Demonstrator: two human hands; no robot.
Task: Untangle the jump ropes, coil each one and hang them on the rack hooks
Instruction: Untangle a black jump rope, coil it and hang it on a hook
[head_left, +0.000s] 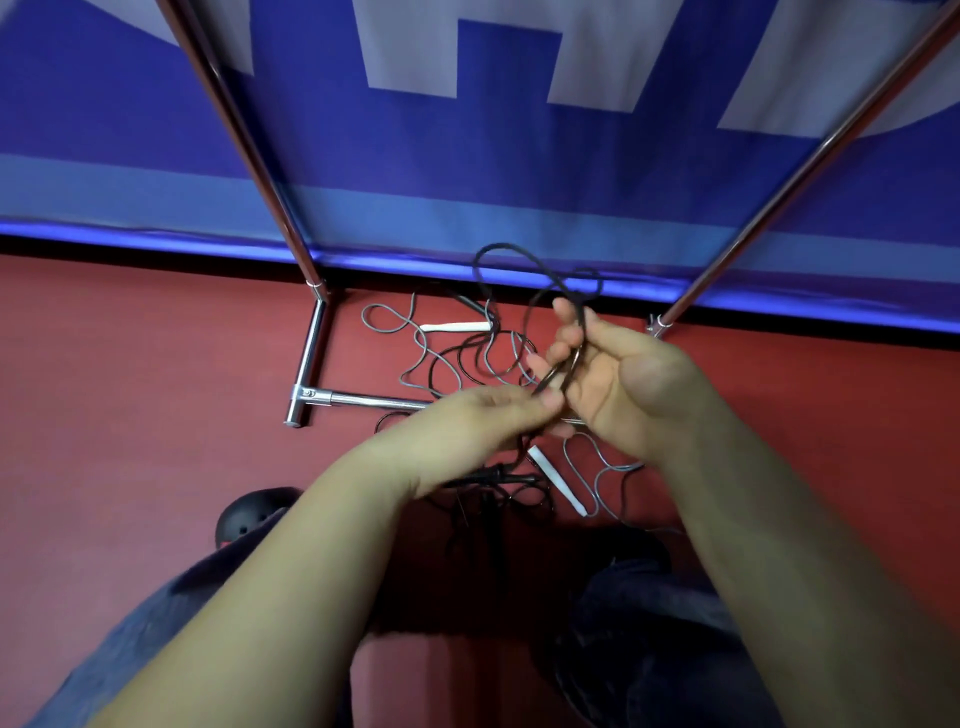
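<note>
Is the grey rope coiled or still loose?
Loose. The grey rope lies sprawled in open bends on the floor, mixed with black rope that both hands hold.

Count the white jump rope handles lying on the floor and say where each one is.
2. One white handle lies near the banner, beyond the hands. The other white handle lies nearer the person, below the right hand. More may be hidden under the hands or the tangle.
</note>
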